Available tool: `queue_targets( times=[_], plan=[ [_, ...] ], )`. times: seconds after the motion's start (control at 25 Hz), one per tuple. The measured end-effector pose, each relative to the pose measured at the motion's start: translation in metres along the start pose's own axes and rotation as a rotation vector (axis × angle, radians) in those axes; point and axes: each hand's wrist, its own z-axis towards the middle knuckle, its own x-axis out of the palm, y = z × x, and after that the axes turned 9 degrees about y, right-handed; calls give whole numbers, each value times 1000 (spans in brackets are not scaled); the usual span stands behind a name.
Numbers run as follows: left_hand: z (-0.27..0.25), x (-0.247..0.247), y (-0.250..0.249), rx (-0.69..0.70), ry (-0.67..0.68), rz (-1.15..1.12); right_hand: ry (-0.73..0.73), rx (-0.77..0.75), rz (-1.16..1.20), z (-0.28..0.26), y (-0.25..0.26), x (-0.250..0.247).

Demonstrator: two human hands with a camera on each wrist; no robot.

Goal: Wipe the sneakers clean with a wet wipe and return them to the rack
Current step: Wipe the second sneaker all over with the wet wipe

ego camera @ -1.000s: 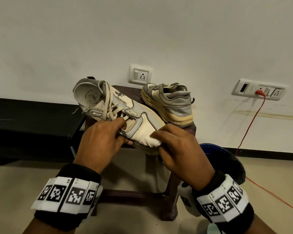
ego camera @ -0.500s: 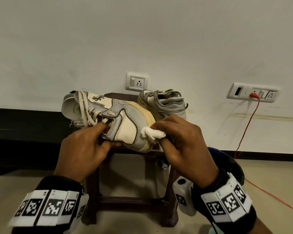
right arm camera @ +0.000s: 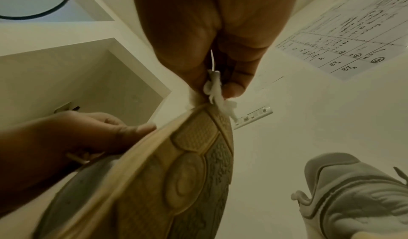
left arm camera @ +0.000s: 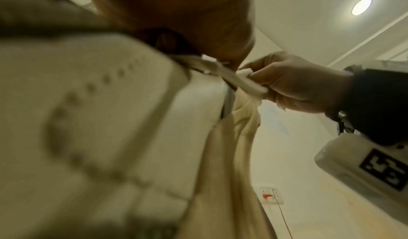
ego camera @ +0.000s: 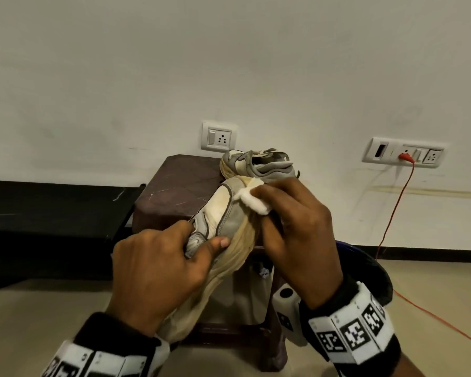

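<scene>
Two sneakers, one held (ego camera: pixel 223 213), one on the stool (ego camera: pixel 259 164), one wet wipe (ego camera: pixel 252 201), one stool (ego camera: pixel 174 191), two wall socket plates (ego camera: pixel 219 136) (ego camera: pixel 404 156), one red cable (ego camera: pixel 392 213), two hands (ego camera: pixel 158 273) (ego camera: pixel 302 235)

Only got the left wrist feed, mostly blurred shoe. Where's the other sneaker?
Observer: The second sneaker sits on the brown stool by the wall, with no hand on it.
Operator: Is the held one resting on the stool too?
Observer: No. The left hand grips the held sneaker by its upper, up off the stool.
Operator: Where's the wipe working?
Observer: The right hand pinches the wet wipe against the toe end, at the sole's rim.
</scene>
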Motion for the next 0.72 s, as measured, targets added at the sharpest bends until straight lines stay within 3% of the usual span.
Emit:
queue_targets(
  times=[0.16, 0.44, 0.64, 0.72],
  plan=[
    [5, 3, 10, -29, 39, 21, 155, -19, -52, -10, 0, 16],
    [8, 21, 18, -82, 207, -98, 45, 71, -52, 1, -16, 30],
    [15, 25, 22, -200, 182, -256, 304, -59, -64, -19, 0, 53],
    [15, 25, 24, -212, 198, -280, 302, -60, -82, -18, -1, 55]
  ],
)
